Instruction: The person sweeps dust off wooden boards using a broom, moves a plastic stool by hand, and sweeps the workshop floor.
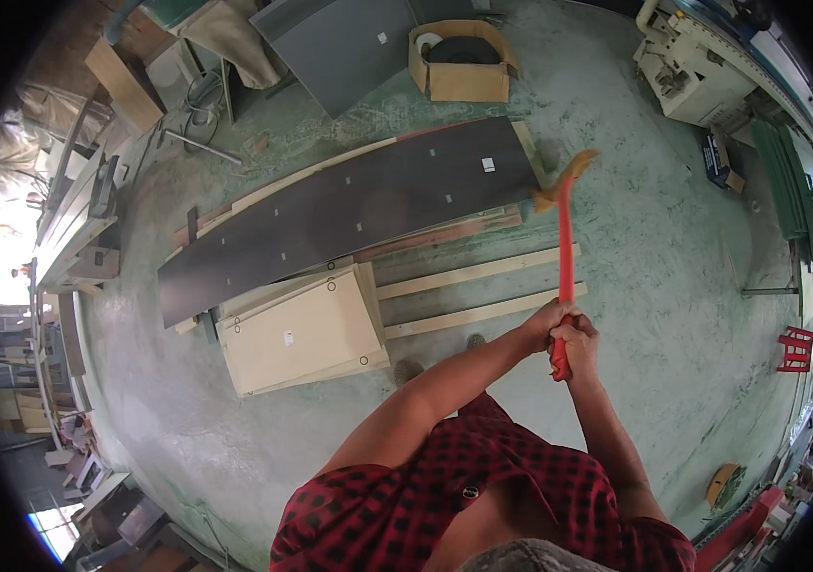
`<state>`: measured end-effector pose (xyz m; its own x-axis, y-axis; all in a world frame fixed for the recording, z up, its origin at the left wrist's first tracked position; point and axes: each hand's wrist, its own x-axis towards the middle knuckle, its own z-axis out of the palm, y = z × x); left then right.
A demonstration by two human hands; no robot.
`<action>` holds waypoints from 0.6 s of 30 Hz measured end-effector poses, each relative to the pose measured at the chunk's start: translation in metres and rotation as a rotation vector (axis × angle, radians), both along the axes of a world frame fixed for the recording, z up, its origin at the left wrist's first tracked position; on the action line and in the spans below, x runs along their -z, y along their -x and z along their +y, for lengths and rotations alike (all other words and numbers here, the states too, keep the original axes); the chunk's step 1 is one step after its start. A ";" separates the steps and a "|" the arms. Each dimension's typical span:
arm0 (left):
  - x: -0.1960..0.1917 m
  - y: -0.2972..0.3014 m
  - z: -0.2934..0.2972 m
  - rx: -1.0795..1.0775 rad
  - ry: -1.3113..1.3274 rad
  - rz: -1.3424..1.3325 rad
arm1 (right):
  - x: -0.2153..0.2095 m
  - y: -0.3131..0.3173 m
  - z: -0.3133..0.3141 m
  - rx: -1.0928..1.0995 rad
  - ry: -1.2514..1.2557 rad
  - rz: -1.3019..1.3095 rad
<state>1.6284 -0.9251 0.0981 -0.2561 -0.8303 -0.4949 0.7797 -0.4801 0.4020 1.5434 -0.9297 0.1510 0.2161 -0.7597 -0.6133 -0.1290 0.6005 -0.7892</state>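
Observation:
A broom (566, 238) with a red handle and brown bristles slants up and away from me, its head by the right end of a long dark grey panel (397, 176). My left hand (549, 320) is wrapped round the handle near its lower end. Just beside it, my right hand (578, 345) also grips the handle, and the two hands touch. The fingers of both are closed. Whether the bristles touch the floor or the panel, I cannot tell.
Pale boards (302, 334) lie stacked at my feet, with two long wooden strips (483, 313) beside them. Farther off stand a cardboard box (468, 84) and leaning dark panels (340, 48). A machine (692, 81) occupies the far right; a red plastic stool (795, 350) is at the right.

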 end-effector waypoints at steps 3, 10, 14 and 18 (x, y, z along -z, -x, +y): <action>-0.011 -0.002 -0.006 -0.078 -0.035 -0.045 | -0.014 -0.005 0.001 0.039 0.086 -0.036; -0.007 -0.027 0.013 -0.286 0.073 -0.170 | -0.019 -0.023 0.003 -0.103 0.049 -0.142; -0.005 -0.064 0.049 -0.523 -0.043 -0.286 | -0.012 -0.061 0.014 -0.302 -0.016 -0.227; 0.006 -0.110 0.092 -0.747 -0.168 -0.332 | 0.025 -0.110 0.029 -0.648 0.027 -0.265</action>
<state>1.7386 -0.8335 0.0922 0.5142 -0.6320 -0.5798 0.7700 0.0425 0.6366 1.6532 -0.9008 0.1258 0.7702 -0.4417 -0.4602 -0.2555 0.4474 -0.8570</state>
